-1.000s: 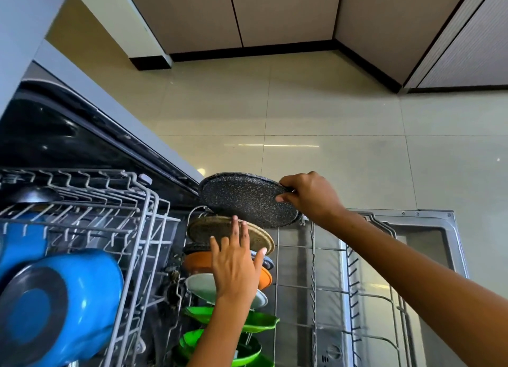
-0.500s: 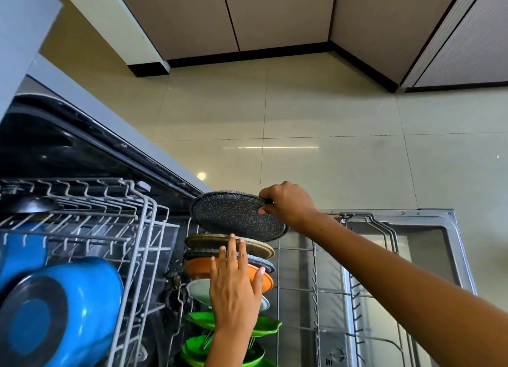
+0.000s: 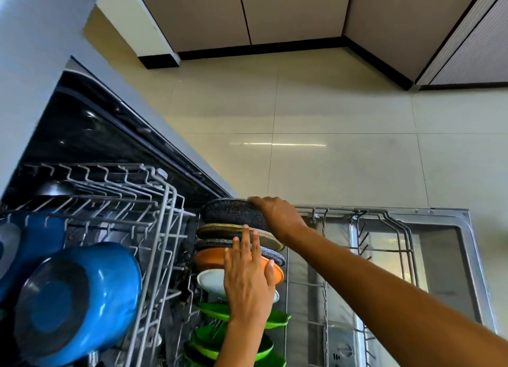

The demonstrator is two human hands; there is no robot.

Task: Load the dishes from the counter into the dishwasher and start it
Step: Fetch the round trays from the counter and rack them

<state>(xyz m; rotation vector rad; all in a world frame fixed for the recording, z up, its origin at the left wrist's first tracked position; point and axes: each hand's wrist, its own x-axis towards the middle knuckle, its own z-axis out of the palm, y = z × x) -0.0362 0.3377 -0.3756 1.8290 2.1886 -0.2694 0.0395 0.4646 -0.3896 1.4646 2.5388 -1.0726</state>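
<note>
Speckled plate [image 3: 233,214] lowered into rack, gripped by right hand [image 3: 277,215]

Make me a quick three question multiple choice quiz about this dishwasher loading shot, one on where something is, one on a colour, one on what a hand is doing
1. Where does the large blue pot sit?
A. In the upper rack at the left
B. On the floor tiles
C. On the open dishwasher door

2. What colour is the plate directly below the lower speckled dark plate in the row?
A. Red
B. Orange
C. Yellow

3. What is the right hand doing?
A. Hanging idle above the rack
B. Pressing a button
C. Gripping the rim of the speckled dark plate

Answers:
1. A, the pot lies tilted inside the wire upper rack.
2. B, the orange plate stands right under it.
3. C, its fingers curl over the plate's top edge, while the left hand lies flat with straight fingers against the row.
</note>
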